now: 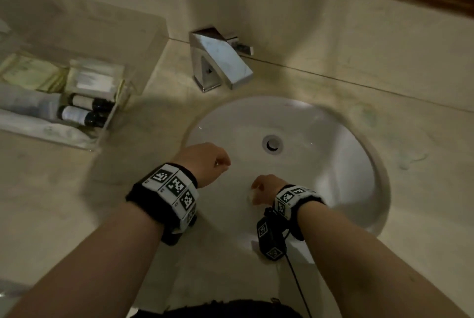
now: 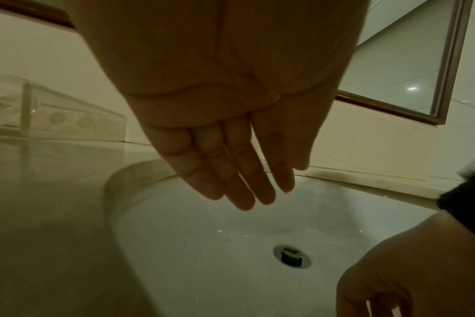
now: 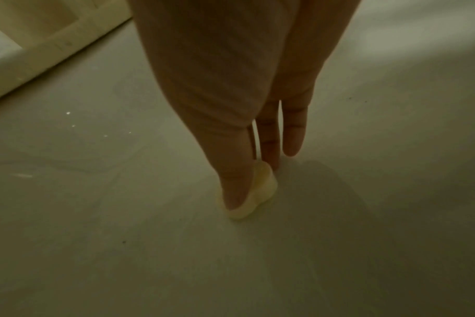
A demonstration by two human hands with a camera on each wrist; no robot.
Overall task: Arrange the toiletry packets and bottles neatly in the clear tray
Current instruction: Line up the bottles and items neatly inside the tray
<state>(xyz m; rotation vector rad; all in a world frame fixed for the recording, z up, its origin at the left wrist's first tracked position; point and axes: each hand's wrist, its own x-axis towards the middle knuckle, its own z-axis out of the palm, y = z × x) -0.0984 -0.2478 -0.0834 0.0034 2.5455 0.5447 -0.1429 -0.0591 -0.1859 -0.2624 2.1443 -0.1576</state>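
Head view: both hands hang over the round white ceramic sink (image 1: 333,163) set in the beige marble bench (image 1: 51,176). Left hand (image 1: 205,161) looks like a loose fist from above, but left wrist cam shows its fingers (image 2: 231,171) straight, relaxed, holding nothing. Right hand (image 1: 266,186) is lower in the basin w/ a pale blob at its fingertips; head view is too blurred to say more. Right wrist cam fills that in: thumb and fingers (image 3: 269,137) pinch a small pale-yellow soft lump (image 3: 260,188), possibly soap, can't tell for sure, just above the basin surface.

Clear acrylic tray (image 1: 112,115) sits on the bench at far left, well apart from both hands. Only head view shows its contents: two small dark bottles w/ white labels (image 1: 82,109) lying side by side on their sides, pale green packets (image 1: 28,73) at the back, a clear-lidded white box (image 1: 95,77) beside them, a grey-white tube (image 1: 28,102) left of the bottles, a white packet (image 1: 43,127) along the front. Left wrist cam gets just the tray's side wall.

Square chrome tap (image 1: 220,58) stands behind the sink. Left wrist cam alone shows the metal drain plug (image 2: 292,255) close up and a framed mirror (image 2: 407,64) at upper right.
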